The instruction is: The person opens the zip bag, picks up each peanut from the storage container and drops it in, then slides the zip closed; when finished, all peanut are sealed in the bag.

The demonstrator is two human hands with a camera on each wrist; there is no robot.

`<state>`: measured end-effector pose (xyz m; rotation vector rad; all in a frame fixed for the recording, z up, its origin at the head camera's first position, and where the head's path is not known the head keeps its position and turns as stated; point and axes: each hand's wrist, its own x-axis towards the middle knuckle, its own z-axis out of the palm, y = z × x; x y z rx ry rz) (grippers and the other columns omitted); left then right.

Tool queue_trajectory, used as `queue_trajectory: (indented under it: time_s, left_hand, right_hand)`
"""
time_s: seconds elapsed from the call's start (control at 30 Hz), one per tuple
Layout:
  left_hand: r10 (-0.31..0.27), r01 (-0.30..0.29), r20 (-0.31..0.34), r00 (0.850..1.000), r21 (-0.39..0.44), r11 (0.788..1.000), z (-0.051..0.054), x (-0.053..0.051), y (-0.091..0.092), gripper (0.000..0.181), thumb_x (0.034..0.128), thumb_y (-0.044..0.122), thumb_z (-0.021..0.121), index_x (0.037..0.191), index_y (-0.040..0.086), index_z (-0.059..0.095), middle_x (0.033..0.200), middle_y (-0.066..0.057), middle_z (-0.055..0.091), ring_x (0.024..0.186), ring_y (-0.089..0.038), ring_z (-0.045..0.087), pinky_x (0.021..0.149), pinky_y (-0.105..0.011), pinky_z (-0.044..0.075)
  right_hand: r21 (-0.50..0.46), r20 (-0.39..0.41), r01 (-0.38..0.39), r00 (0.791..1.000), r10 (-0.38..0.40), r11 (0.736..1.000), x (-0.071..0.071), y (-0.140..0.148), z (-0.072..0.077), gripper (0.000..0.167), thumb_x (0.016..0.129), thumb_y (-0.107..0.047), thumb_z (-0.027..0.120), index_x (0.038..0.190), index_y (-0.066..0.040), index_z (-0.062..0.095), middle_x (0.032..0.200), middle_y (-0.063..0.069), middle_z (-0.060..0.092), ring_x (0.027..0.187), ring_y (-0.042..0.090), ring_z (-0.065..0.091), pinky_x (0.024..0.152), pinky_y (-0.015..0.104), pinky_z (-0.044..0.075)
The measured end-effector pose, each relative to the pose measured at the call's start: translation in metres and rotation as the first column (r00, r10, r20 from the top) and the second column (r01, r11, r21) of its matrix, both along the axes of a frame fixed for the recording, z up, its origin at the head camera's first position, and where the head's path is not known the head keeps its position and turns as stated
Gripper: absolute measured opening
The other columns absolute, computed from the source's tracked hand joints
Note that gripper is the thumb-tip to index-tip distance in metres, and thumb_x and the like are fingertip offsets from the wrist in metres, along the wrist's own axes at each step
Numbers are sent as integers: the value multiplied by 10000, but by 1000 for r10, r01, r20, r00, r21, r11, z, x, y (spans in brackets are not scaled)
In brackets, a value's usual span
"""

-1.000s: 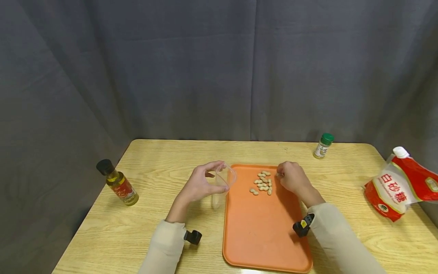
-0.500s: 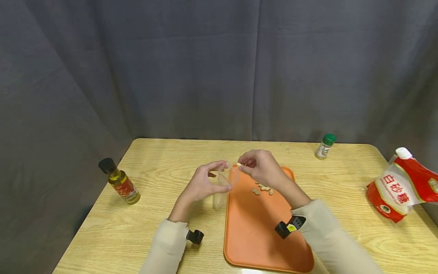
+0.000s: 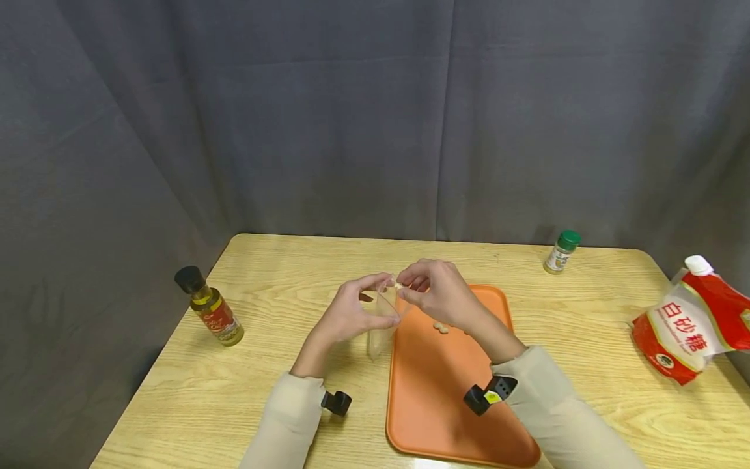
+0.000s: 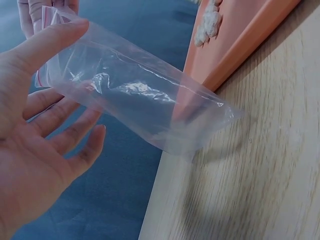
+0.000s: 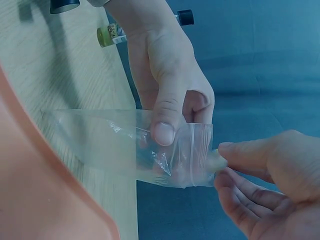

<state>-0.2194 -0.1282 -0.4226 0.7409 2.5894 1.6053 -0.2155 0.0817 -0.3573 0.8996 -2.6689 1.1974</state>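
Observation:
My left hand (image 3: 348, 311) holds a clear zip-lock bag (image 4: 145, 95) near its top, thumb on one side and fingers on the other, with the mouth spread apart. The bag hangs beside the orange tray's left edge and looks empty in the left wrist view. At the bag's mouth, my right hand (image 3: 439, 290) pinches a peanut (image 5: 215, 161) between thumb and fingertips. Unshelled peanuts (image 3: 441, 327) lie on the orange tray (image 3: 433, 404), mostly hidden in the head view behind the right hand and forearm; several peanuts (image 4: 209, 24) show in the left wrist view.
An olive oil bottle (image 3: 218, 316) stands at the table's left. Toward the back right is a small green-capped spice jar (image 3: 559, 253). A red and white bag of sugar (image 3: 682, 322) with a white cap stands at the right edge. A dark curtain (image 3: 351, 130) hangs behind the table.
My right hand has moved left from the peanuts on the tray to the bag's mouth, bringing a peanut with it. The left hand keeps holding the bag in nearly the same place.

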Motion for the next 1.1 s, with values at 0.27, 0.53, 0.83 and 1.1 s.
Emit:
queue_trajectory:
  time_s: [0.27, 0.53, 0.83, 1.1]
  left_hand:
    - [-10, 10, 19, 1000, 12, 1000, 1, 0, 1, 756, 756, 183, 866, 1424, 65, 534, 1293, -125, 632, 1213, -235, 539, 973, -463, 460]
    - [-5, 4, 19, 1000, 12, 1000, 0, 0, 1, 762, 743, 161, 878, 1420, 65, 541, 1283, -49, 642, 1196, -221, 542, 968, -449, 463]
    - [10, -11, 29, 1000, 14, 1000, 0, 0, 2, 757, 731, 162, 886, 1409, 86, 559, 1278, -73, 640, 1179, -237, 550, 964, -441, 465]
    - [-8, 7, 39, 999, 24, 1000, 0, 0, 1, 752, 752, 157, 873, 1425, 96, 543, 1289, -49, 629, 1188, -265, 541, 976, -454, 455]
  right_hand:
    - [-3, -8, -3, 1000, 2, 1000, 0, 1, -1, 159, 879, -98, 760, 1011, -9, 753, 914, 26, 686, 766, 155, 625, 703, 334, 542]
    - [31, 18, 62, 998, -63, 998, -4, 19, -5, 173, 878, -93, 758, 1035, -23, 749, 947, 55, 701, 783, 174, 627, 699, 348, 538]
    - [204, 41, 127, 990, -138, 971, -11, 45, -49, 156, 862, -72, 760, 981, 26, 736, 860, 57, 675, 728, 164, 598, 636, 331, 512]
    - [331, -76, 119, 992, -100, 936, -10, 46, -90, 187, 836, -23, 768, 692, -68, 659, 654, -26, 593, 648, 133, 527, 940, 460, 488]
